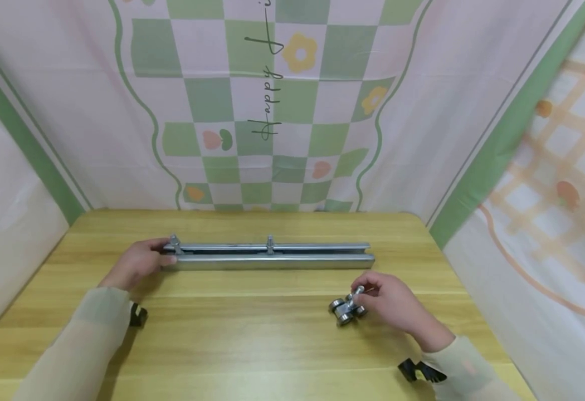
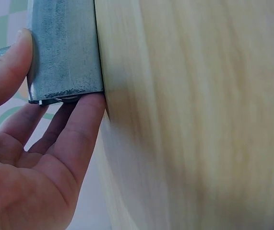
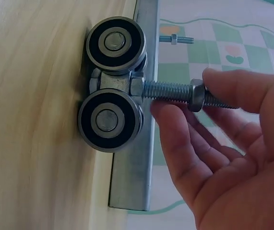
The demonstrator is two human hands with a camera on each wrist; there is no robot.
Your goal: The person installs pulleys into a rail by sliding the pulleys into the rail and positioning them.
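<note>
A straight steel channel rail (image 1: pixel 277 262) lies across the table, its slot facing up. Two bolts stand up from that slot, one bolt (image 1: pixel 174 243) at the left end and another (image 1: pixel 270 244) near the middle. My left hand (image 1: pixel 139 262) grips the rail's left end; in the left wrist view the thumb is on the side of the rail (image 2: pixel 65 48) and fingers touch its end. My right hand (image 1: pixel 391 302) pinches the threaded bolt (image 3: pixel 168 91) of a roller trolley (image 1: pixel 345 311) in front of the rail's right end. Black-ringed wheels (image 3: pixel 112 120) show on the trolley.
The wood-grain table (image 1: pixel 252 340) reaches back to a hanging cloth (image 1: pixel 297 100) with green checks and flowers. More patterned cloth (image 1: pixel 563 184) hangs at the right, and pale cloth (image 1: pixel 11 223) at the left.
</note>
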